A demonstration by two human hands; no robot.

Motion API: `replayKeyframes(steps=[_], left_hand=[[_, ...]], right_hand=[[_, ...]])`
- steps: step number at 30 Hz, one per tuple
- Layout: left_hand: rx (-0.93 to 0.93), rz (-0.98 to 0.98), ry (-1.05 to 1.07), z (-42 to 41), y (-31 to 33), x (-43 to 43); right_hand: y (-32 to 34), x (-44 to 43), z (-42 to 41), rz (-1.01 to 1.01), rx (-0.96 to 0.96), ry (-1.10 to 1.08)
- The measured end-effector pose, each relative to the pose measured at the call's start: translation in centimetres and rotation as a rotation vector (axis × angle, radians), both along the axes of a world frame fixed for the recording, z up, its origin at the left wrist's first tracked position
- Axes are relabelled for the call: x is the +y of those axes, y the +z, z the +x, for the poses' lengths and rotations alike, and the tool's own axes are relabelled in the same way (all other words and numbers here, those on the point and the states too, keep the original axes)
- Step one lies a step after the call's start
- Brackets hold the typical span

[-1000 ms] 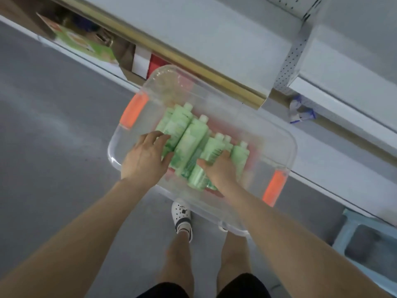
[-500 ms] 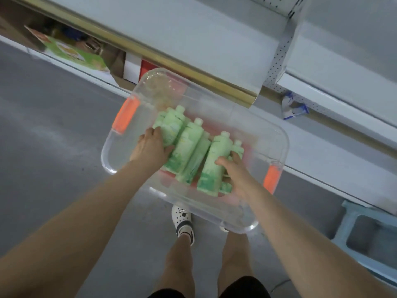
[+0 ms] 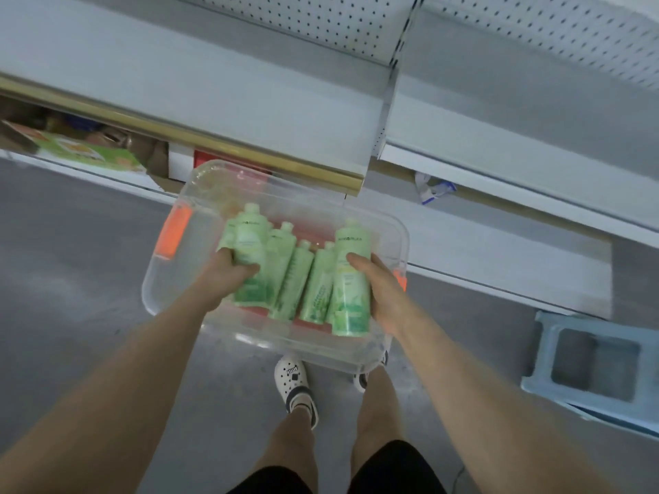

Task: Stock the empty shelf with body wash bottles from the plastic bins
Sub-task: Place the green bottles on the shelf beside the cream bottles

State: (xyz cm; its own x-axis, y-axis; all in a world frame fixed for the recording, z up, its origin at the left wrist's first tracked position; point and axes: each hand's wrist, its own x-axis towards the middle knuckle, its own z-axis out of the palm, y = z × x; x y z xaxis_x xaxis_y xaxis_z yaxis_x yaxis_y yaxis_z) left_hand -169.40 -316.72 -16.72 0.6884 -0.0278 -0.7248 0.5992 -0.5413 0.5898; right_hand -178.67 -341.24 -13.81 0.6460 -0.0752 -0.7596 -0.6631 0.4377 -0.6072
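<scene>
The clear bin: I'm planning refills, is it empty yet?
Not empty. The clear bin holds several green body wash bottles; left hand and right hand each grip one.

place: shop, probably | cues: pegboard-backed metal shelving point(image 3: 221, 90); boxed goods point(image 3: 89, 155) below; concrete floor point(image 3: 71, 279)

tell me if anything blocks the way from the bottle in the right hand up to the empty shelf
Nothing visible does. The right hand grips a green body wash bottle over the clear plastic bin, and the white shelf above it lies bare, with only its gold front rail to clear.
</scene>
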Motion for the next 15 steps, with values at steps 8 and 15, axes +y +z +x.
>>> replayKeyframes(steps=[8, 15], left_hand=[[-0.108, -0.373, 0.065, -5.3, 9.9, -3.9], [-0.263, -0.583, -0.044, -8.6, 17.4, -9.3]], right_hand=[[9.0, -1.2, -4.6, -0.144, -0.176, -0.141], [16.3, -4.0, -8.5, -0.324, -0.318, -0.31]])
